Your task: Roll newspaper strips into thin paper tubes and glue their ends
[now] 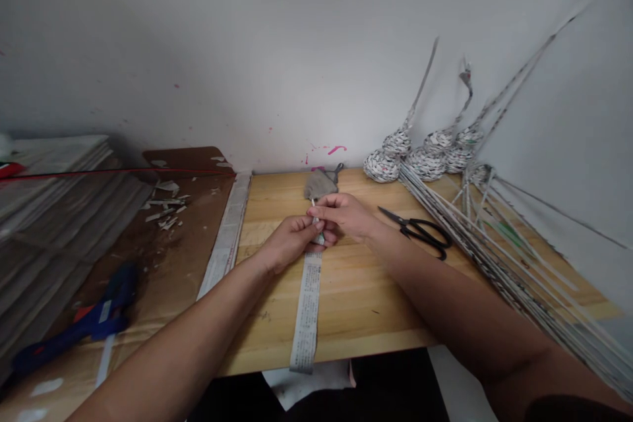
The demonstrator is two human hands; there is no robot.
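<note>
A strip of newspaper (307,310) runs from my hands down across the wooden board and hangs slightly over its front edge. Its far end narrows into a thin rolled tip between my fingers. My left hand (297,237) is closed on the strip, thumb and fingers pinching it from the left. From the right, my right hand (341,214) pinches the rolled tip between thumb and forefinger. The fingers hide part of the roll. Just beyond my hands lies a grey-brown cloth (320,183) with a loop.
Black-handled scissors (420,227) lie right of my hands. Woven newspaper gourds (383,165) stand at the back right, near a bundle of paper sticks (455,237). At left are a blue glue gun (103,310), paper scraps (168,204) and stacked newspaper (59,211). A wall closes the back.
</note>
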